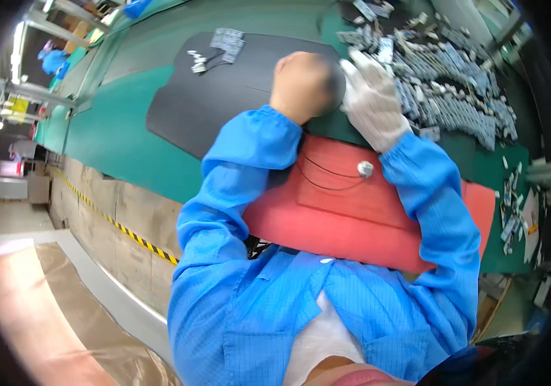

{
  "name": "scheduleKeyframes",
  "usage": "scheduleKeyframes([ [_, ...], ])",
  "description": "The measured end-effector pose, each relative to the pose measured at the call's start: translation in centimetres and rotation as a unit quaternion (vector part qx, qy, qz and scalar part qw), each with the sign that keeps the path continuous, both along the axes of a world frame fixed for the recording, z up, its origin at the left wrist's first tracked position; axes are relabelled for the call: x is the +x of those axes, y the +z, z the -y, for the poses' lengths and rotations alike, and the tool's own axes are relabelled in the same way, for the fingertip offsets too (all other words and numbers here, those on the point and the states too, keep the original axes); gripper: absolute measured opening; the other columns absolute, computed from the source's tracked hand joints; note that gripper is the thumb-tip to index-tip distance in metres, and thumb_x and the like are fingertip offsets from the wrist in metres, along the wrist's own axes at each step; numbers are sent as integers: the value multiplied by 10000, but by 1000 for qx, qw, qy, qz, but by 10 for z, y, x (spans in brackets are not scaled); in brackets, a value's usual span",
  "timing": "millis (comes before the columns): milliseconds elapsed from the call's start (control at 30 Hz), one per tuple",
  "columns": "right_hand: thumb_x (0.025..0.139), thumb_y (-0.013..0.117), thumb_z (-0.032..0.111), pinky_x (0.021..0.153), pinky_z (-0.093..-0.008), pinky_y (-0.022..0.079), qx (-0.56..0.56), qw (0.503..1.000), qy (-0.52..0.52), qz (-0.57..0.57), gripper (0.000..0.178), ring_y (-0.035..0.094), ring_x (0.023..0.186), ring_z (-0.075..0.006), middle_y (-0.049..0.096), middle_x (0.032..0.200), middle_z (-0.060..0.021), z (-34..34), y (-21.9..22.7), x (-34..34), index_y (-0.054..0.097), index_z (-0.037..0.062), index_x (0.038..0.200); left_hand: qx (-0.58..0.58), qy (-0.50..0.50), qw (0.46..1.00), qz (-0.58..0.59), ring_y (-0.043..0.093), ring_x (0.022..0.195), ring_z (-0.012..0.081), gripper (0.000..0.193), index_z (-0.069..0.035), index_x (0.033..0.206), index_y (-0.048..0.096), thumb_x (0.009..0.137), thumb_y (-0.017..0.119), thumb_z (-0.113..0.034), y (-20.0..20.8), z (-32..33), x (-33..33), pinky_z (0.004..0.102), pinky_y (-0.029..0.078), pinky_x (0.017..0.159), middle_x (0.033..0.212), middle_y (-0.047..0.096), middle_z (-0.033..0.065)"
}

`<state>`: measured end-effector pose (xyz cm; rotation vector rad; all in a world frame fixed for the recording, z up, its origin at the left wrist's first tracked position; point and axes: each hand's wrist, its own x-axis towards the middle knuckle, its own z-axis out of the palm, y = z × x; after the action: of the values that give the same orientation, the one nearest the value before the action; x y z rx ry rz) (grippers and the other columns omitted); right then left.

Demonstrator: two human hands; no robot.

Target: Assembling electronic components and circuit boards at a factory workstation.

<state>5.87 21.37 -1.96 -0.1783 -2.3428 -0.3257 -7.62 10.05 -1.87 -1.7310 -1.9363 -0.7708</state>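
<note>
Blue smock sleeves; bare left hand fisted, gloved right hand fingers unclear.

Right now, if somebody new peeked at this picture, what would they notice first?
Probably the bright blue sleeves reaching up the middle, ending in a bare left hand curled into a fist and a right hand in a white glove. Under the forearms lies a red mat, with a black mat beyond it on the green table. At the upper right, beside the right hand, sits a big heap of small grey parts.
</note>
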Motion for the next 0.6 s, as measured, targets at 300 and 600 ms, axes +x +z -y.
scheduleKeyframes([
  [300, 719, 673, 72, 845, -380, 469, -126, 992, 14, -2, 100, 563, 1035, -302, 645, 1008, -99, 27, 65, 73, 682, 32, 809, -94, -241, 939, 226, 579, 871, 323, 251, -50, 980, 637, 736, 675, -97, 27, 22, 50, 399, 474, 771, 941, 601, 149],
  [600, 767, 680, 184, 635, -242, 467, -757, 643, 116, -17, 459, 584, 768, -134, 635, 976, -55, 25, 66, 141, 549, -2, 1165, -176, -248, 774, 555, 617, 712, 100, 84, 12, 910, 614, 883, 569, -53, 58, 22, 109, 245, 477, 572, 797, 640, 74],
])
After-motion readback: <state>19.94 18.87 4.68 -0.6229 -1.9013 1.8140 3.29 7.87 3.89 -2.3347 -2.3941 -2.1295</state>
